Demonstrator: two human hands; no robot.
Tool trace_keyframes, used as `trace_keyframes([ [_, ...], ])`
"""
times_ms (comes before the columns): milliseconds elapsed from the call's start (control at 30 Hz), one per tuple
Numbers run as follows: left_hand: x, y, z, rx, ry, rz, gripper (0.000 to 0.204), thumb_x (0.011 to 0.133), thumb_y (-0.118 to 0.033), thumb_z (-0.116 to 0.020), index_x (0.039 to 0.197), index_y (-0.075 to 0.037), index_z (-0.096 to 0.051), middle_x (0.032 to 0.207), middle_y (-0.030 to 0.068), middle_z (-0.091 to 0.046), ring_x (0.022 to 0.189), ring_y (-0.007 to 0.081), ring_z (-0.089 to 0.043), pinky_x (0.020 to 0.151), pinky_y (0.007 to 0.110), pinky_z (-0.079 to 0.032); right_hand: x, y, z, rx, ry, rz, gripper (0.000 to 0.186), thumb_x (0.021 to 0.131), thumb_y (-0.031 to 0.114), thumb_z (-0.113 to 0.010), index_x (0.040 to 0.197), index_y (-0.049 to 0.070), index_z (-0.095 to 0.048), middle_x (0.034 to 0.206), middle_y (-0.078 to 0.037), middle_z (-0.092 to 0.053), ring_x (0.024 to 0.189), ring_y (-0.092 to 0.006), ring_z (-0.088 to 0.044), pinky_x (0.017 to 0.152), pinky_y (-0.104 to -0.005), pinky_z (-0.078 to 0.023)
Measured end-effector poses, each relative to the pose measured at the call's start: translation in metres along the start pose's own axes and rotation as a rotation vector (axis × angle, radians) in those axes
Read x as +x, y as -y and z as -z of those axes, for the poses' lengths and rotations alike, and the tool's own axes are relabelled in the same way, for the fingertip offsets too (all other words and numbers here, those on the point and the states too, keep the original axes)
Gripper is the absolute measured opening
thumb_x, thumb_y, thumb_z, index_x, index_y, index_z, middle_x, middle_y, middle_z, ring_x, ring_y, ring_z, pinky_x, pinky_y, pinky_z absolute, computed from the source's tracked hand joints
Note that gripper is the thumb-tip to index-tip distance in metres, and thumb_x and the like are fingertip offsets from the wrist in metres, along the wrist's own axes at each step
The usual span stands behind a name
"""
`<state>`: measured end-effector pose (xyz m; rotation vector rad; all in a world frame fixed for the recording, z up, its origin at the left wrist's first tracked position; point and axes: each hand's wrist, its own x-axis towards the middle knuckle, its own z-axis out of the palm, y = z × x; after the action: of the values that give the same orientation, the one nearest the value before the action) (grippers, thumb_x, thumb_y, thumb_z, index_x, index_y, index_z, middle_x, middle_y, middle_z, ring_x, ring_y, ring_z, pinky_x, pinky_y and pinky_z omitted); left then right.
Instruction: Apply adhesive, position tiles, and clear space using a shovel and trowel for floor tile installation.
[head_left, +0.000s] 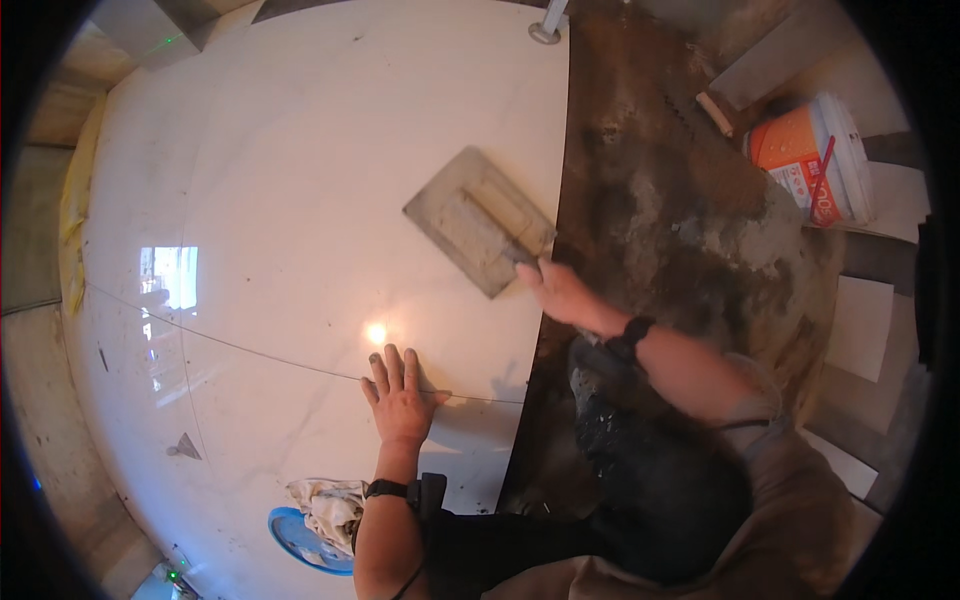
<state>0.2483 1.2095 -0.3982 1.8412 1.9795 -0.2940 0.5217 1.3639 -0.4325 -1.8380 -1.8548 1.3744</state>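
My right hand [548, 295] grips the grey handle of a flat rectangular float [450, 230], which is held over large white glossy tiles [270, 170] near their right edge. My left hand [403, 405] rests on the tile with fingers spread, across a thin dark seam. Beside my left forearm, a crumpled cream cloth [320, 510] lies on a blue basin or lid [290, 540].
Dark wet floor [640, 190] borders the tiles. At right are an orange-and-white bucket [785, 150], a pale roller-like object [714, 114] and loose boards [855, 325]. A metal post [550, 20] stands at the tiles' far edge. A small triangular piece [186, 448] lies at left.
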Motion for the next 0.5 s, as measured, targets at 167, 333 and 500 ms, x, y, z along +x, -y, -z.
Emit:
trace_keyframes([
  [167, -0.002, 0.000, 0.002, -0.051, -0.042, -0.005, 0.094, 0.068, -0.041, -0.077, 0.143, -0.012, -0.029, 0.151, 0.0181, -0.023, 0.138, 0.0420, -0.020, 0.106, 0.061, -0.020, -0.018, 0.006, -0.009, 0.047, 0.028, -0.003, 0.056, 0.093, 0.048, -0.048, 0.084, -0.007, -0.053, 0.079, -0.031, -0.058, 0.078, -0.0460, -0.059, 0.067, -0.0467, -0.046],
  [333, -0.002, 0.000, 0.001, -0.021, -0.026, 0.010, 0.095, 0.068, -0.042, -0.077, 0.144, -0.011, -0.029, 0.151, 0.0170, -0.024, 0.138, 0.0420, -0.020, 0.107, 0.060, -0.020, 0.000, 0.037, 0.012, 0.268, -0.019, -0.019, 0.053, 0.095, 0.045, -0.047, 0.085, -0.006, -0.052, 0.075, -0.028, -0.057, 0.072, -0.0401, -0.059, 0.064, -0.0418, -0.045],
  [500, 0.001, -0.002, 0.003, -0.048, -0.041, 0.006, 0.093, 0.068, -0.044, -0.076, 0.143, -0.010, -0.031, 0.151, 0.0168, -0.024, 0.138, 0.0414, -0.019, 0.107, 0.061, -0.019, 0.020, 0.028, -0.009, 0.061, -0.147, 0.136, 0.053, 0.096, 0.044, -0.045, 0.083, -0.007, -0.050, 0.076, -0.031, -0.056, 0.076, -0.0461, -0.057, 0.066, -0.0468, -0.044],
])
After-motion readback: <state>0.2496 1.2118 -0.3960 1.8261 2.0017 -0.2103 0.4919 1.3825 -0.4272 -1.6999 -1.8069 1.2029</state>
